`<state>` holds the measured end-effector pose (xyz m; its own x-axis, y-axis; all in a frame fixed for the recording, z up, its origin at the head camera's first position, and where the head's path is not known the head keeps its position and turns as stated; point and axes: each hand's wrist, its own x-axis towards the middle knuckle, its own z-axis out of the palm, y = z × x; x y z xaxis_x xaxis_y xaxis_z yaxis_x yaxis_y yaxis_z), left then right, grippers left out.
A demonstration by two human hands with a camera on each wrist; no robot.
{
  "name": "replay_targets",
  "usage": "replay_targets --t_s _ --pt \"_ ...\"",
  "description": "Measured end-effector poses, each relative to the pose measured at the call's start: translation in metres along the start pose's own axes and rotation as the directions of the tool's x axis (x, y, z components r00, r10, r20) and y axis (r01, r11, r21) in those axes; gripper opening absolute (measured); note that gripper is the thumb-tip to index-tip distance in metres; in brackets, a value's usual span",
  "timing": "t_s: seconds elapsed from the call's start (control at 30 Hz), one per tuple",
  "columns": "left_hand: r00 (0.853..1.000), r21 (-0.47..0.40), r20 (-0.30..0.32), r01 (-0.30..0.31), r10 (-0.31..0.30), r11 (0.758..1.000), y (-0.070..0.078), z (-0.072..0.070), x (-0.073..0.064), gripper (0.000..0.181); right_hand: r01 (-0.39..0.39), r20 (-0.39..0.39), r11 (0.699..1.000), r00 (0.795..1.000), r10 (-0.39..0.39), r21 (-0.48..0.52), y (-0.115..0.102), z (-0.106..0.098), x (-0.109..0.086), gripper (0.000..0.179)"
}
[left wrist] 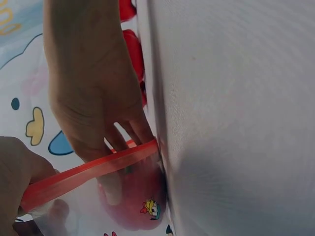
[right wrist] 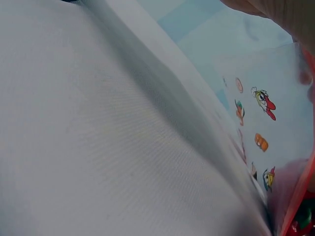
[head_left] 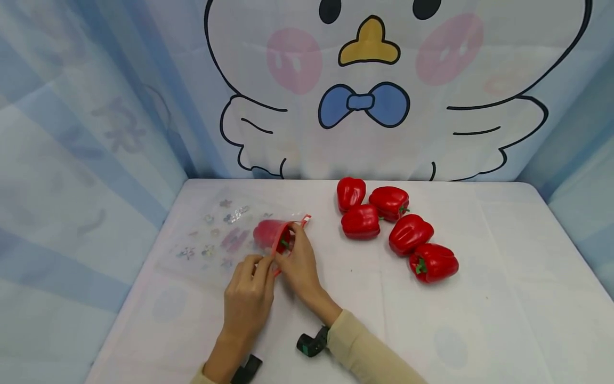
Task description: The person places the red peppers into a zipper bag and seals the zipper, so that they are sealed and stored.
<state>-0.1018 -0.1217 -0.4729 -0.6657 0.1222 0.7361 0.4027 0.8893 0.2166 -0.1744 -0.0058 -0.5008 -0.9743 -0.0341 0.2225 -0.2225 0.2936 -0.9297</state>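
Note:
A clear plastic bag (head_left: 211,234) with small printed cartoon figures and a red rim lies on the left of the table, its mouth facing right. Inside, just past the opening, is a red bell pepper (head_left: 266,232), its green stem towards the mouth. My left hand (head_left: 249,293) pinches the near part of the red rim (left wrist: 83,174). With its fingers through the mouth, my right hand (head_left: 303,266) holds the pepper at its stem end; the left wrist view shows one finger (left wrist: 113,189) along it through the plastic. The other fingertips are hidden behind the rim.
Several more red bell peppers lie right of the bag: one (head_left: 351,194) at the back, others beside it, and the nearest (head_left: 434,263) to the right. A white cloth covers the table (head_left: 503,320). A printed curtain (head_left: 307,138) stands behind it.

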Motion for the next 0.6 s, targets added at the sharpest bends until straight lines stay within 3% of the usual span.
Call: replay_targets --t_s 0.23,0.4,0.5,0.6 --pt "1.000 -0.016 -0.015 0.016 -0.016 1.000 0.0005 -0.0013 -0.0005 0.019 -0.012 -0.020 1.000 1.000 0.012 -0.020 0.0009 0.0050 -0.0002 0.067" --pt "0.998 -0.029 0.000 0.061 -0.061 0.998 0.0020 -0.0030 0.0016 0.019 0.002 0.005 1.000 1.000 -0.002 -0.017 0.0000 0.0034 0.0006 0.069" --pt "0.992 -0.065 0.046 0.122 -0.119 0.990 0.0027 -0.0048 0.0037 0.021 0.006 0.028 1.000 1.000 -0.005 -0.025 0.0002 0.0002 -0.0002 0.071" --pt "0.973 -0.115 0.110 0.214 -0.201 0.970 0.0024 -0.0068 0.0059 0.022 0.011 0.053 0.999 0.999 -0.009 -0.032 0.0016 -0.0039 -0.0019 0.070"
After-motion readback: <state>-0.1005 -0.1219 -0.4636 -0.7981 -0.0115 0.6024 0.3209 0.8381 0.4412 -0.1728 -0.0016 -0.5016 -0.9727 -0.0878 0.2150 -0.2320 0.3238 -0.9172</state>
